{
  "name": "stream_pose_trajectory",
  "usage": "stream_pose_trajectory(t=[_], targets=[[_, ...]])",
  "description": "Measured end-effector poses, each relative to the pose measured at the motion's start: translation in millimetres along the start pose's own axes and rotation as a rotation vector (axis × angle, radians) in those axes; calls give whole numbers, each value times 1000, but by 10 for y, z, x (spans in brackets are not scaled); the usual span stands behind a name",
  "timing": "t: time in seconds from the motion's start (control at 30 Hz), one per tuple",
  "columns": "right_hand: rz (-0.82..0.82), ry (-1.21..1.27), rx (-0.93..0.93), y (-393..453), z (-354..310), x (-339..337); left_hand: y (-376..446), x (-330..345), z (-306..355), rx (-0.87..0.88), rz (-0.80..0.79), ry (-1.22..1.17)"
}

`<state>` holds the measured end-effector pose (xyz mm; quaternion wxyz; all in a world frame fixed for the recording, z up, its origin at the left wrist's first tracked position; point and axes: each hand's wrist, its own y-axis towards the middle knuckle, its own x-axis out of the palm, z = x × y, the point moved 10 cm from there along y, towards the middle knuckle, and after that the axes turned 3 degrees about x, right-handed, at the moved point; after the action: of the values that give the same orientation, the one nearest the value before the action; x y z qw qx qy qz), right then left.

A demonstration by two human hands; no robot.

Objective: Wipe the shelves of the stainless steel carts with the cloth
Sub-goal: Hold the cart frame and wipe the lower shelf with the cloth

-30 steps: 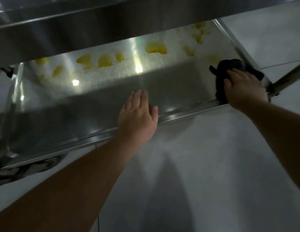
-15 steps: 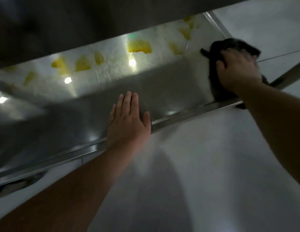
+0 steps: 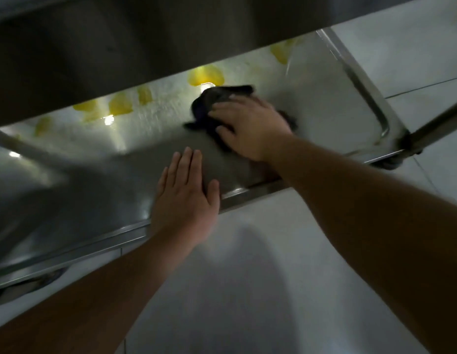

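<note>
The right hand [image 3: 250, 129] presses down on a crumpled dark cloth [image 3: 217, 98], fingers spread and bent over it, just above the middle of the frame; whether the fingertips pinch the fabric cannot be told through the blur. The left hand [image 3: 184, 198] lies flat, fingers straight and together, palm on the near edge of the shiny stainless steel cart shelf [image 3: 324, 111], holding nothing. Nearest, at the bottom, both bare forearms reach up over the pale tiled floor [image 3: 247, 290]. The cloth sits on the shelf surface, beyond and to the right of the left hand. Farther on, yellow patches [image 3: 205, 76] show in the steel at upper centre. The dark underside of an upper steel shelf [image 3: 120, 47] fills the upper left
</note>
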<state>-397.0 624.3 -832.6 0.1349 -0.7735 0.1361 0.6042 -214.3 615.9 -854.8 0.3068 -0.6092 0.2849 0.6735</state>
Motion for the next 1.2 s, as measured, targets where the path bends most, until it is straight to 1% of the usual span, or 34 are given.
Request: stream_pose_trajectory(t=[0.07, 0.1, 0.13, 0.2, 0.27, 0.33, 0.4, 0.43, 0.47, 0.57, 0.6, 0.63, 0.67, 0.7, 0.8, 0.87, 0.9, 0.93, 1.0, 1.13, 1.2], targets=[[71, 17, 231, -13, 754, -187, 2, -1, 1, 3, 15, 1], [81, 34, 347, -87, 1146, -268, -2, 2, 6, 6, 20, 2], [70, 58, 444, -202, 1475, -316, -5, 4, 5, 8, 24, 2], [25, 78, 586, -522, 1842, -305, -10, -1, 10, 4, 23, -4], [24, 53, 742, -909, 1909, -205, -18, -38, 27, -1, 42, -14], [42, 16, 887, -1290, 1739, -90, -28, -79, 42, 0, 73, -30], [49, 8, 935, -1555, 1408, -1, -38, -94, 50, 1, 78, -42], [59, 15, 892, -1604, 1188, 29, -38, -92, 54, 2, 74, -46], [66, 26, 802, -1592, 928, 64, -32, -89, 59, 3, 66, -50], [42, 24, 425, -1375, 161, 182, -33, -81, 75, 6, 26, -64], [13, 21, 346, -1267, 55, 205, -35, -74, 79, 4, 16, -69], [-10, 19, 312, -1151, 65, 201, -29, -63, 72, -3, 4, -77], [-16, 18, 319, -1030, 170, 170, -11, -45, 61, -11, -12, -91], [-2, 20, 367, -929, 346, 115, 13, -31, 47, -15, -33, -112], [60, 35, 617, -739, 900, -35, 63, -36, -28, 16, -93, -241], [49, 28, 731, -646, 904, -15, -11, -128, -234, 43, -100, -255], [33, 33, 750, -592, 760, 25, -106, -170, -414, 42, -98, -227], [17, 48, 734, -508, 541, 64, -216, -206, -642, 31, -97, -192], [-22, 70, 627, -313, -79, 169, -467, -239, -1210, -33, -112, -123], [-88, 41, 343, 89, -1516, 468, -977, -349, -2487, -248, -156, -79], [-133, 44, 154, 269, -2264, 641, -1169, -397, -2954, -309, -197, -106]])
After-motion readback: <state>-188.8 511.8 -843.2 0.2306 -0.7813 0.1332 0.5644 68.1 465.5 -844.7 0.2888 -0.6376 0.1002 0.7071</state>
